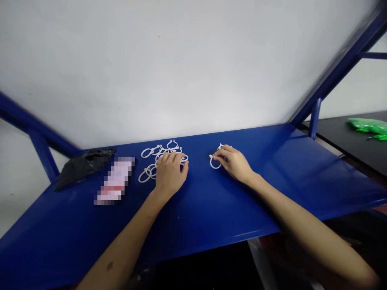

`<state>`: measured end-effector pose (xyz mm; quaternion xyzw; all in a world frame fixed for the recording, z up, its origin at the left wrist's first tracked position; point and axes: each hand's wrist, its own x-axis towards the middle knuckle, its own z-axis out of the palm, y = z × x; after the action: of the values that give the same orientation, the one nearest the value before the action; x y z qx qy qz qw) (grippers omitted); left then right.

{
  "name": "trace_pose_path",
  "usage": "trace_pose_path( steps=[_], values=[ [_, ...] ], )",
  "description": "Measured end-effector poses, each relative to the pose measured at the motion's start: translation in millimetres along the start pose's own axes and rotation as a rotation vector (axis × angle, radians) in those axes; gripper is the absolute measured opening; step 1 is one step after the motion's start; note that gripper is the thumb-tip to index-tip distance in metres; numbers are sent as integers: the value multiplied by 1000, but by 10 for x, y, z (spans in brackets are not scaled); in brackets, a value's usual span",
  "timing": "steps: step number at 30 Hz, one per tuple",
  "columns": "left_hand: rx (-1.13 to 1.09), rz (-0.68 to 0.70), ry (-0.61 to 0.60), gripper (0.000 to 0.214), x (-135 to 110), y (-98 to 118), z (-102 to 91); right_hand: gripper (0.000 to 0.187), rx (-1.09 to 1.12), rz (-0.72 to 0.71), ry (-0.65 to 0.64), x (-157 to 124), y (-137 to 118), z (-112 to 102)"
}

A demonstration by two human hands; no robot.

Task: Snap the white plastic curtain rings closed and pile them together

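Ring (215, 168) pinched at right grip (237, 164) fingertips; ring pile (165, 151) under left grip (170, 171).

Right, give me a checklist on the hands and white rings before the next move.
1. Right hand on a ring: ok, fingers pinch a white ring.
2. That ring lifted off the blue tabletop: cannot tell.
3. Left hand at the ring pile: ok, it covers part of it.
4. Left fingers gripping a ring: cannot tell, the hand hides it.
5. Piled rings separated: not ok, several overlap.
6. Black bag apart from both hands: ok, it lies left of the pile.
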<state>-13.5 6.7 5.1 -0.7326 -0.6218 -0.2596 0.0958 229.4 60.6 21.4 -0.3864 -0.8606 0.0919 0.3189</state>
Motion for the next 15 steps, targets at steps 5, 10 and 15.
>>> trace_pose_path(
  steps=[5,10,15],
  values=[
    [192,-67,-120,25,18,-87,-70,17,-249,220,69,55,162,-112],
    [187,-42,-117,23,14,-74,-95,24,-402,283,59,58,262,-143],
    [97,-54,3,18,27,8,-152,27,-348,149,75,34,273,-60]
  ],
)
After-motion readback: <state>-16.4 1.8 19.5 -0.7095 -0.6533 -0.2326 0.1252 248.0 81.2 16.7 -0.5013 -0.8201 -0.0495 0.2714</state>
